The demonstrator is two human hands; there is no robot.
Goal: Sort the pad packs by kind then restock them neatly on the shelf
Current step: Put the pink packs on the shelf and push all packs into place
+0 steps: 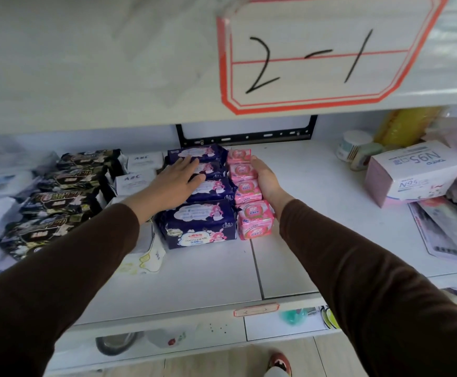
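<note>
With the left hand [179, 180] flat and open on the navy plastic pad packs [198, 205], the right hand [265, 178] should press the pink pad-pack row [246, 194] beside its palm squarely against them.

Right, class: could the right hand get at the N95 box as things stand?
Probably yes. The right hand rests against the pink packs, and bare shelf lies between it and the N95 box.
</note>
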